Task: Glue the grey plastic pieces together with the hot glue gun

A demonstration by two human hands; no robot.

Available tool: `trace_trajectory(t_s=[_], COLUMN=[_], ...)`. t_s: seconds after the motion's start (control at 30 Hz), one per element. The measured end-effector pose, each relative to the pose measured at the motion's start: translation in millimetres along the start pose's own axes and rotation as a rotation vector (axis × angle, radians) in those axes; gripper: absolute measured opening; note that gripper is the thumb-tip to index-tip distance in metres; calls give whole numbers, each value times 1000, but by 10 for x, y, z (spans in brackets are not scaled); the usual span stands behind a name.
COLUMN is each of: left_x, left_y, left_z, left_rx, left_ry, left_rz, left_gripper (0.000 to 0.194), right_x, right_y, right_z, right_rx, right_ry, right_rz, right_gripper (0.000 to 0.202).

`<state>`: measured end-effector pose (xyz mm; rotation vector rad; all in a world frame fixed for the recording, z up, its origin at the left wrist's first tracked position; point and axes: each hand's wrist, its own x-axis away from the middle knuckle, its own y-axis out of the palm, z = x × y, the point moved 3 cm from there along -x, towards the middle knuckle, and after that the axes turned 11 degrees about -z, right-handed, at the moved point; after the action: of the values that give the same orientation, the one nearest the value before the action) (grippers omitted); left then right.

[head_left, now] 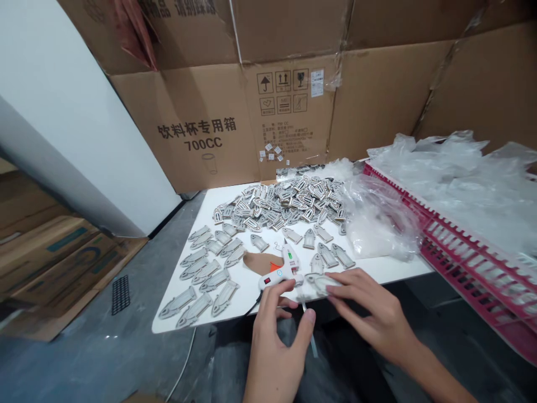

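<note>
My left hand (279, 341) is just in front of the glue gun, thumb and fingers apart, with nothing visible between them. The white glue gun (288, 260) lies near the table's front edge, nozzle pointing away from me. A clear glue stick (314, 342) sticks out of its rear, past the edge. In my right hand (369, 305), a grey flat piece with a pointed end (319, 281) is pinched at its right side, slightly blurred. Similar grey pieces (327, 254) lie just beyond it. Under the gun is a brown patch (258, 262).
More grey pieces (205, 271) are spread on the white table's (168, 323) left side. A heap of loose pieces (289, 201) lies behind. To the right are a clear plastic bag (377, 224) and a pink crate (461, 240) holding plastic bags. Cardboard boxes (201, 95) stand at the back.
</note>
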<state>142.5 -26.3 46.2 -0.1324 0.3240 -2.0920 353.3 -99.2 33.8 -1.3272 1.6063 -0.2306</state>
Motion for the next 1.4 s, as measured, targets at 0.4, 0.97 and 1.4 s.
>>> trace_trajectory(t_s=[0.4,0.97,1.4], left_x=[13,0,197], left_y=[-24,-72,-369], left_z=[140,-25,-283], left_rx=[-121,-182,347], left_ry=[88,-22,-204], left_rz=[-77,-72,-240], left_gripper=[10,17,42], right_x=[306,275,149], right_y=[60,-166,776], right_z=[408,-22,-638], right_rx=[160,162,-263], right_ry=[292,182,113], right_rz=[-63,56,-28], right_gripper=[13,15,27])
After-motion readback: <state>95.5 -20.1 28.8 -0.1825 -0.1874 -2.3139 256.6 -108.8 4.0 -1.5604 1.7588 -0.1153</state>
